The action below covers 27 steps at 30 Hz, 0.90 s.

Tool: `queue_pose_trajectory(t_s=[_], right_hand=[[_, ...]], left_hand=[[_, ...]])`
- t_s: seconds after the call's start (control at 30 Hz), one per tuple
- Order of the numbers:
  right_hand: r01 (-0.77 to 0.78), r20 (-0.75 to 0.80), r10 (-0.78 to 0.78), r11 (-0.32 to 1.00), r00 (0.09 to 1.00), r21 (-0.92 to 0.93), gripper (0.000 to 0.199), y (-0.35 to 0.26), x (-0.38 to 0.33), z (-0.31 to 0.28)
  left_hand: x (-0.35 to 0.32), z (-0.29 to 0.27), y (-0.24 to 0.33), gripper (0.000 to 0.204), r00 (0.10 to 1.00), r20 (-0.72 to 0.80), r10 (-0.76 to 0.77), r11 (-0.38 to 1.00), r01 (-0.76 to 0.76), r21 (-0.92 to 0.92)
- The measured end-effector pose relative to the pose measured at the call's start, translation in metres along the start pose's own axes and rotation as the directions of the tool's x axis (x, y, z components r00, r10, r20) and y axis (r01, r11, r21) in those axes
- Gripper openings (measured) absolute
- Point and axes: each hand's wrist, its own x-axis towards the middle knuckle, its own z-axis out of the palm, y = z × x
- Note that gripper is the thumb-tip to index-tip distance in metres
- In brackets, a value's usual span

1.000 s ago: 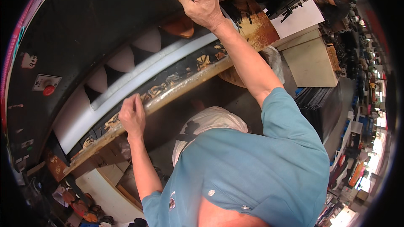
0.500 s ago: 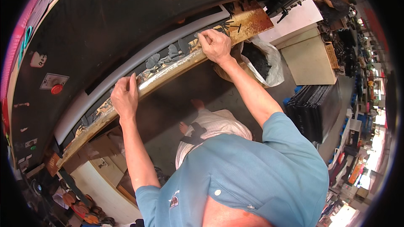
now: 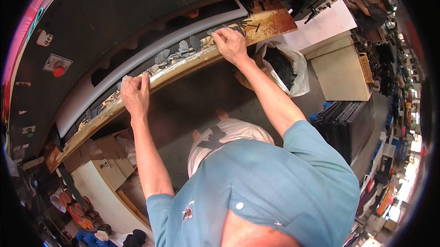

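Two hands on a long wooden board at a big dark machine.

The left hand (image 3: 134, 95) curls its fingers over the near edge of the board (image 3: 183, 66). The right hand (image 3: 230, 45) is further along the board, pressing down on it with bent fingers. Flat grey cut pieces (image 3: 176, 52) lie in a row on the board between the hands. A white bag (image 3: 286, 66) sits on the floor near the right arm.

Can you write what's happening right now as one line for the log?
left hand: gripping edge of long worn wooden board | right hand: on dark grey cut-out pieces | black machine behind
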Motion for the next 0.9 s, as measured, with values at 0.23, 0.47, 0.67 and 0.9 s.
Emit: queue_pose_trajectory(t_s=[0.23, 0.47, 0.67, 0.9], right_hand=[[-0.098, 0.068, 0.091, 0.989, 0.993, 0.106, 0.015, -0.008, 0.001, -0.014], [-0.027, 0.08, 0.015, 0.987, 0.997, 0.157, 0.038, -0.019, 0.08, 0.01], [-0.015, 0.396, 0.087, 0.983, 0.914, -0.181, 0.086, -0.024, 0.157, 0.08], [-0.102, 0.503, 0.078, 0.995, 0.861, 0.019, 0.096, -0.004, 0.174, 0.066]], left_hand=[[0.001, -0.003, 0.0, 0.029, 0.999, 0.05, 0.012, 0.999, -0.014, 0.031], [0.047, -0.001, 0.023, 0.014, 0.987, 0.157, -0.042, 0.94, 0.092, -0.328], [0.157, 0.082, 0.043, 0.033, 0.965, 0.222, 0.138, 0.935, -0.054, -0.349], [0.166, 0.11, 0.03, 0.05, 0.886, 0.417, 0.205, 0.966, -0.115, -0.231]])
